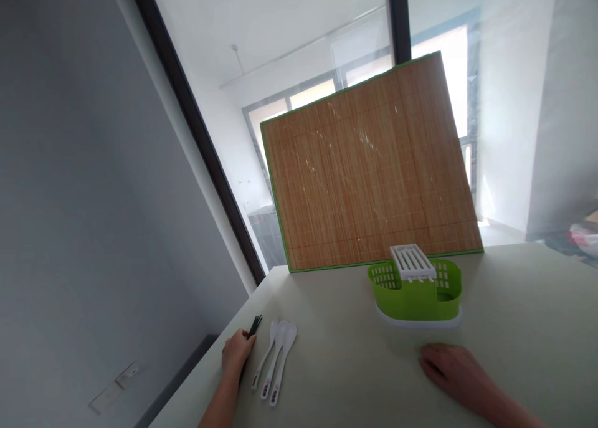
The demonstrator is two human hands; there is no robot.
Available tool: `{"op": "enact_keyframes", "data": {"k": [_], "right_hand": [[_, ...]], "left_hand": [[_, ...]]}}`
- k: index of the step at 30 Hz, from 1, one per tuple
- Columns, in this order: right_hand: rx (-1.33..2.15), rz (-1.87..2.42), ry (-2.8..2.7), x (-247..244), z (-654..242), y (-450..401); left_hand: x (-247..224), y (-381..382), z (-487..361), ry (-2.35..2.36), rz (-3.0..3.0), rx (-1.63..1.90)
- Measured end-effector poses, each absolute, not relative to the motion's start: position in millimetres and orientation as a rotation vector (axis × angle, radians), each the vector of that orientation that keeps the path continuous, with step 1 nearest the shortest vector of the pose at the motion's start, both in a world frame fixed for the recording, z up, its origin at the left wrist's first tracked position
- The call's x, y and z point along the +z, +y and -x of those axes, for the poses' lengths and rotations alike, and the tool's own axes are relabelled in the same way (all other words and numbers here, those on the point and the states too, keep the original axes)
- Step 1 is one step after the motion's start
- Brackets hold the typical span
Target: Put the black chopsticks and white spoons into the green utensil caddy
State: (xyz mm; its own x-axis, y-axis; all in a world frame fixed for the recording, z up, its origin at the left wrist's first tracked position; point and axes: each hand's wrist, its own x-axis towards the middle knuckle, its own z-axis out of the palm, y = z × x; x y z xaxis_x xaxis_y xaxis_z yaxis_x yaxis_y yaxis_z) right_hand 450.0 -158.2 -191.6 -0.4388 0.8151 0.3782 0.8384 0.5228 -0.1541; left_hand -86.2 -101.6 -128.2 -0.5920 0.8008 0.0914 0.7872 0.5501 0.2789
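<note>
At the table's left edge my left hand (238, 348) is closed around a bundle of black chopsticks (255, 324), whose tips stick out past the fingers. Three white spoons (279, 356) with patterned handle ends lie side by side just to its right. My right hand (446, 367) rests on the tabletop with fingers curled in and nothing visible in it. Beyond that hand stands a green utensil holder (411, 300) with a white slotted rack (413, 261) across its middle and a white base.
The pale table (346, 341) runs back to a glass partition with dark frames (205, 135). A brown bamboo mat (369, 172) edged in green leans upright against the glass. A grey wall (93, 197) with a socket plate (128, 375) rises on the left.
</note>
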Motion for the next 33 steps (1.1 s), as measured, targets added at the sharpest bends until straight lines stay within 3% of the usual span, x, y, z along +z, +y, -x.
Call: {"op": "enact_keyframes", "data": {"k": [11, 17, 20, 23, 26, 33], "right_hand": [[-0.088, 1.329, -2.334, -190.1, -450.7, -159.5], [-0.096, 1.327, -2.345, -187.8, -450.1, -160.3], [-0.113, 1.34, -2.367, -188.3, -450.2, -159.5], [-0.13, 1.347, -2.375, -188.4, -449.9, -159.4], [-0.152, 1.355, -2.378, -186.7, -448.6, -160.2], [-0.156, 1.345, -2.363, -186.5, -446.2, -160.8]], "left_hand": [[-88.8, -129.5, 46.4, 2.665, -1.485, 0.583], [-54.2, -109.0, -2.7, 2.545, -1.691, 0.688], [-47.0, -93.3, -68.4, 2.318, -1.942, 0.777], [-49.5, -85.3, -155.6, 1.596, -2.398, 0.94], [-55.3, -84.3, -229.9, 1.332, -2.547, 0.901], [-60.3, -81.2, -288.6, 1.531, -2.722, 0.498]]}}
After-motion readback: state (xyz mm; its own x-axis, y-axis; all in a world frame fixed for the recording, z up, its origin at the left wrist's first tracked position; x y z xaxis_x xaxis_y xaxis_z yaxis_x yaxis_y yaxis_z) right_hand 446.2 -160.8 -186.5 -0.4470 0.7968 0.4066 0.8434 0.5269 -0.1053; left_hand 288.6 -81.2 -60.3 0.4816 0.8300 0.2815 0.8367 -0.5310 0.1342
